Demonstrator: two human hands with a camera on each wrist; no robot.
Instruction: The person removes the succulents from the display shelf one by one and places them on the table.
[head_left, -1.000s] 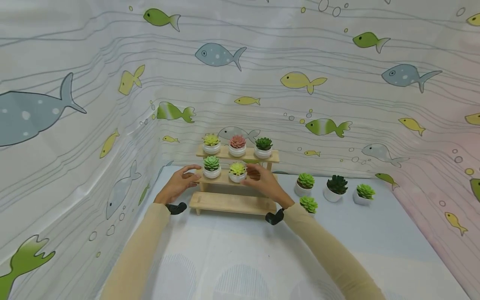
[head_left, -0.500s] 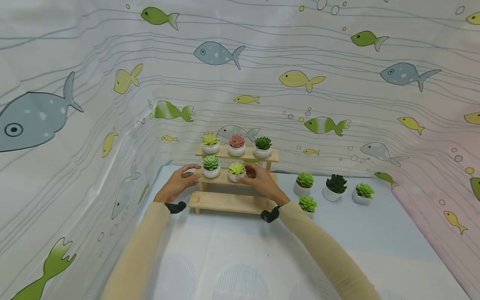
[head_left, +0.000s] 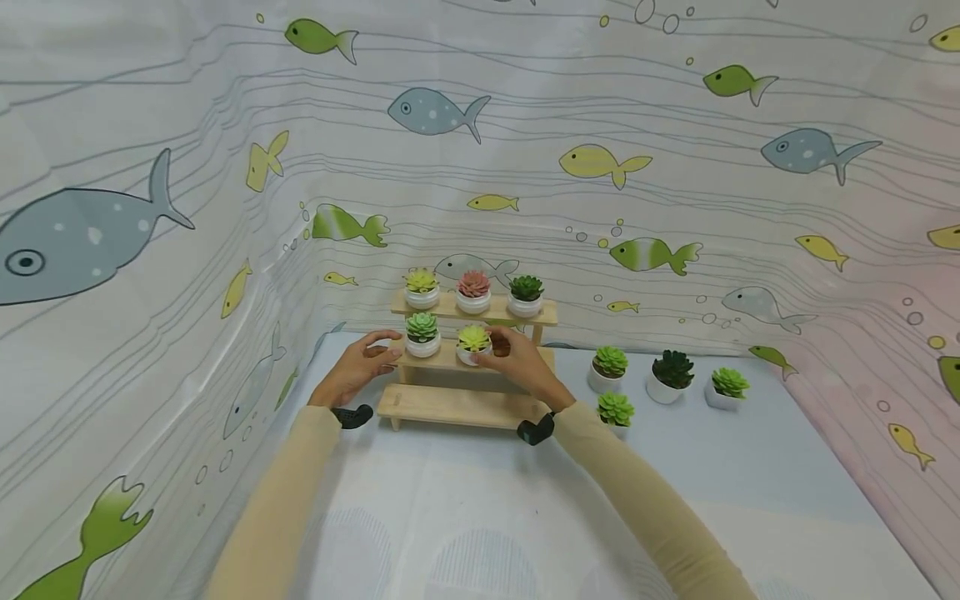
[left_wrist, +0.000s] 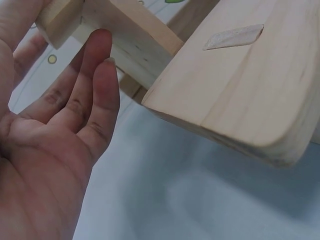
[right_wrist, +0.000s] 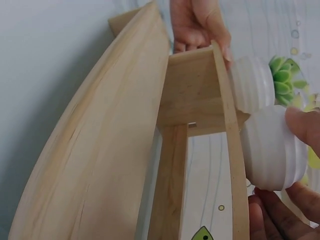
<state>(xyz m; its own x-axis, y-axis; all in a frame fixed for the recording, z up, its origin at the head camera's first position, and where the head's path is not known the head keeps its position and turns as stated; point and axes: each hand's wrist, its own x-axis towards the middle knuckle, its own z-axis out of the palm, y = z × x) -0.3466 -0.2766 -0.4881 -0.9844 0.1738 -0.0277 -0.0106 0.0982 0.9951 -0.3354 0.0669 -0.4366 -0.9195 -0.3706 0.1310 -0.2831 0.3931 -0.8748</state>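
Soft, muted light; diffuse shadows.

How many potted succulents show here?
9: three succulents on the top shelf, one succulent on the middle shelf, another beside it in the right hand, four plants right of the stand. Sleeves might hide others.

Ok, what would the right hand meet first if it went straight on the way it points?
Probably the pale green succulent on the middle shelf; the yellow succulent that the right hand holds would likely bump it first, though depth is unclear.
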